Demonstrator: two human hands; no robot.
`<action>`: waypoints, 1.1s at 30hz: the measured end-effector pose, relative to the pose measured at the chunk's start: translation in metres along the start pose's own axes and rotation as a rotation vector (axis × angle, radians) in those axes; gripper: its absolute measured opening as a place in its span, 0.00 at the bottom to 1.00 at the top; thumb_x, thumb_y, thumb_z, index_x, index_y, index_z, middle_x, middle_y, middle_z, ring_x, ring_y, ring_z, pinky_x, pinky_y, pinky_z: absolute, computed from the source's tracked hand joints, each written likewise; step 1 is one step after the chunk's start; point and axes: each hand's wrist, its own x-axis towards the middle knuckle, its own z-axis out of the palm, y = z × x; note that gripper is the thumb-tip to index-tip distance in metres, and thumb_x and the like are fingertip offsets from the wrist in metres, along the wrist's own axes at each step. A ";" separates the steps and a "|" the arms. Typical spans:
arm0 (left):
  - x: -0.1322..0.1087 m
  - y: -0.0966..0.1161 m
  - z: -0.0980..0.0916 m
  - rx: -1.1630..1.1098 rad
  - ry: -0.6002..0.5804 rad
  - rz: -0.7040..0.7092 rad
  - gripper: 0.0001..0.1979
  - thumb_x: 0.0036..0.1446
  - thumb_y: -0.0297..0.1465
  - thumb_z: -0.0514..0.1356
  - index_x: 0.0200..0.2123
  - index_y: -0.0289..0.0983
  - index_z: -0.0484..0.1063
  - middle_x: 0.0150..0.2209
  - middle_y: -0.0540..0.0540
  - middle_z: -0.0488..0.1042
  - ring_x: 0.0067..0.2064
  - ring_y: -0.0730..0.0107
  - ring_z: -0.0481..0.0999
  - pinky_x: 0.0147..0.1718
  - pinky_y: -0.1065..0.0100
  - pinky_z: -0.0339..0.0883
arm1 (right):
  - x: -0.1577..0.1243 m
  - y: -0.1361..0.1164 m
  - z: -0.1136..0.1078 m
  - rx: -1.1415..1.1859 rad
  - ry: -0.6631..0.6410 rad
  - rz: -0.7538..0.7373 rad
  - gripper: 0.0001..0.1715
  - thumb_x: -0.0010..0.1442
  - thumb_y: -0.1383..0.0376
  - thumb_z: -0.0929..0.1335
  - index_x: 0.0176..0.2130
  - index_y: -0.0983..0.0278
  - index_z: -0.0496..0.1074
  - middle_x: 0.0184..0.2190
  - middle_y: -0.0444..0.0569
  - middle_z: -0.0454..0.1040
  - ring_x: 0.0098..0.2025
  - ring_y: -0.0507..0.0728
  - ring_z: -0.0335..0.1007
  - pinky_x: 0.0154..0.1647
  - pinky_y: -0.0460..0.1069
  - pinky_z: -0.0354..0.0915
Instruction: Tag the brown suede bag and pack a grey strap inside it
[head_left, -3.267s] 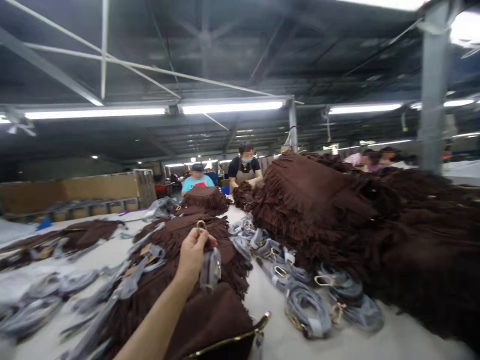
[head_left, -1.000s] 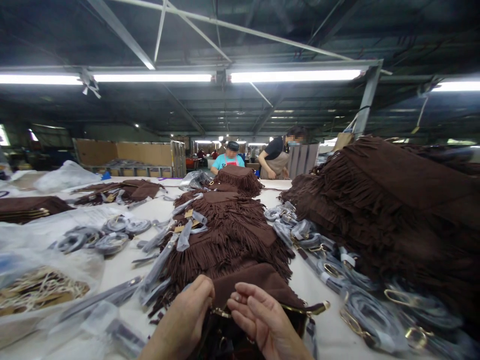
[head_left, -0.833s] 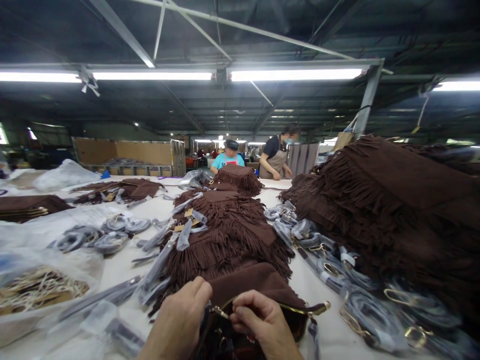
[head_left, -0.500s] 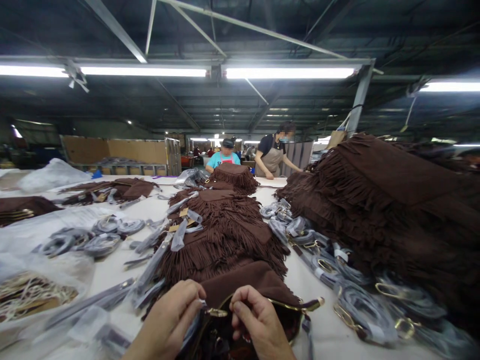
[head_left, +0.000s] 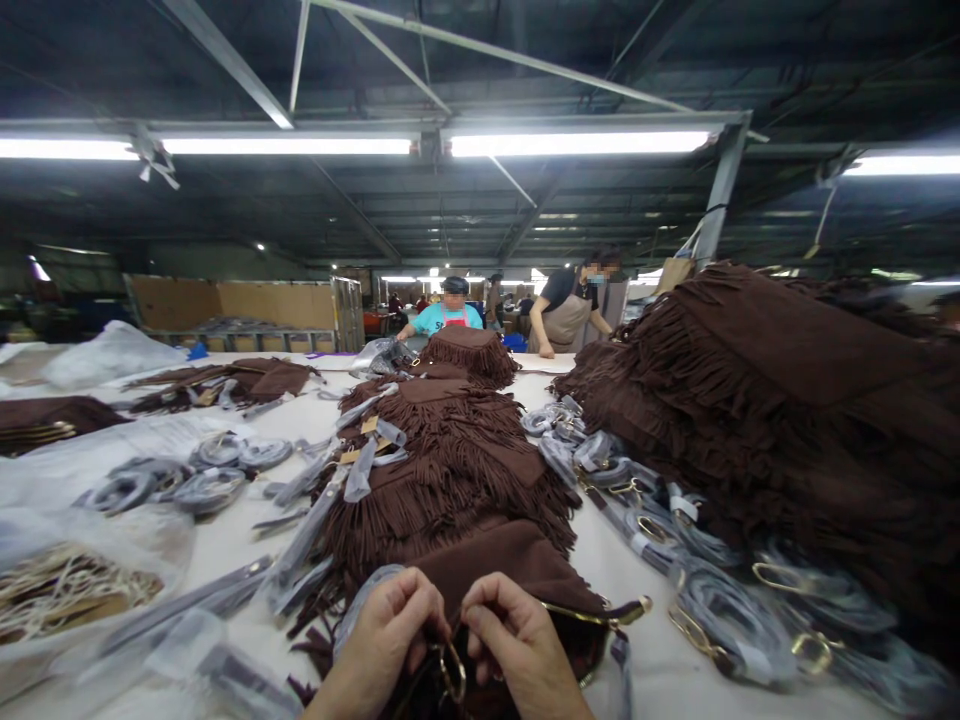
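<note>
A dark brown fringed bag [head_left: 499,560] lies in front of me, its gold-toothed zipper [head_left: 574,612] parted. Over the opening, my left hand [head_left: 397,630] pinches a gold metal clasp [head_left: 451,672]; the wrapped grey strap [head_left: 367,590] shows behind that hand. My right hand [head_left: 517,640] is closed close beside it, thumb against fingers at the bag's mouth. What those fingertips grip is hidden. More brown fringed bags [head_left: 450,440] lie overlapped beyond the hands.
A tall heap of fringed bags [head_left: 795,370] rises on the right. Wrapped straps with gold clasps [head_left: 727,620] lie beside it. On the left are coiled straps [head_left: 210,490] and a plastic bag of stringed tags [head_left: 75,590]. Two people [head_left: 450,318] work across the table.
My left hand has moved right, closer to my right hand, and the gold clasp now hangs upright from its fingers. Across the table, the standing person has shifted right.
</note>
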 end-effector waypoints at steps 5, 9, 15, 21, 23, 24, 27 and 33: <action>-0.003 -0.001 -0.003 0.006 -0.086 -0.002 0.16 0.45 0.42 0.68 0.26 0.35 0.72 0.22 0.53 0.70 0.21 0.78 0.61 0.20 0.74 0.52 | 0.002 -0.003 0.000 0.049 0.046 -0.011 0.29 0.42 0.45 0.78 0.28 0.64 0.69 0.20 0.40 0.68 0.22 0.50 0.64 0.20 0.42 0.59; -0.005 0.003 -0.002 -0.015 -0.124 -0.029 0.11 0.41 0.36 0.67 0.27 0.35 0.74 0.24 0.51 0.72 0.23 0.75 0.65 0.22 0.73 0.57 | 0.002 -0.003 -0.001 0.053 0.032 -0.032 0.26 0.45 0.48 0.78 0.28 0.64 0.68 0.22 0.41 0.69 0.25 0.51 0.66 0.22 0.42 0.60; -0.004 -0.002 0.002 -0.009 -0.020 -0.015 0.07 0.47 0.34 0.63 0.29 0.36 0.73 0.22 0.53 0.73 0.21 0.77 0.63 0.20 0.74 0.52 | 0.001 0.001 -0.001 0.042 0.050 -0.052 0.27 0.45 0.47 0.77 0.27 0.64 0.69 0.21 0.41 0.68 0.25 0.52 0.66 0.20 0.43 0.60; -0.006 -0.007 0.005 0.003 -0.035 0.047 0.07 0.49 0.33 0.63 0.30 0.36 0.74 0.23 0.52 0.74 0.25 0.73 0.69 0.26 0.73 0.60 | 0.000 0.000 -0.003 0.045 0.041 -0.054 0.24 0.47 0.49 0.77 0.28 0.64 0.69 0.22 0.41 0.70 0.25 0.52 0.66 0.22 0.43 0.61; -0.007 -0.006 0.006 0.096 -0.015 0.059 0.05 0.50 0.32 0.61 0.28 0.36 0.75 0.24 0.51 0.74 0.26 0.71 0.69 0.28 0.72 0.61 | 0.001 0.001 -0.004 0.045 0.033 -0.061 0.22 0.48 0.51 0.77 0.28 0.64 0.69 0.22 0.41 0.70 0.25 0.52 0.67 0.23 0.43 0.61; -0.007 -0.005 0.007 0.125 -0.002 0.071 0.05 0.51 0.31 0.61 0.28 0.36 0.74 0.24 0.51 0.73 0.27 0.71 0.69 0.28 0.72 0.61 | 0.001 0.002 -0.004 0.043 0.029 -0.064 0.22 0.49 0.52 0.77 0.28 0.64 0.70 0.23 0.41 0.70 0.26 0.52 0.67 0.23 0.43 0.61; -0.008 -0.004 0.012 0.148 0.023 0.119 0.03 0.51 0.31 0.60 0.29 0.37 0.70 0.23 0.52 0.71 0.27 0.70 0.68 0.27 0.72 0.60 | 0.001 0.004 -0.006 0.022 0.013 -0.077 0.19 0.50 0.54 0.76 0.28 0.64 0.70 0.22 0.41 0.70 0.26 0.52 0.67 0.24 0.43 0.61; -0.010 -0.005 0.014 0.144 0.020 0.173 0.04 0.53 0.29 0.58 0.31 0.39 0.64 0.24 0.56 0.67 0.27 0.72 0.66 0.27 0.72 0.58 | 0.001 0.005 -0.005 -0.019 -0.015 -0.102 0.13 0.53 0.59 0.74 0.28 0.64 0.69 0.21 0.41 0.70 0.25 0.52 0.65 0.25 0.44 0.61</action>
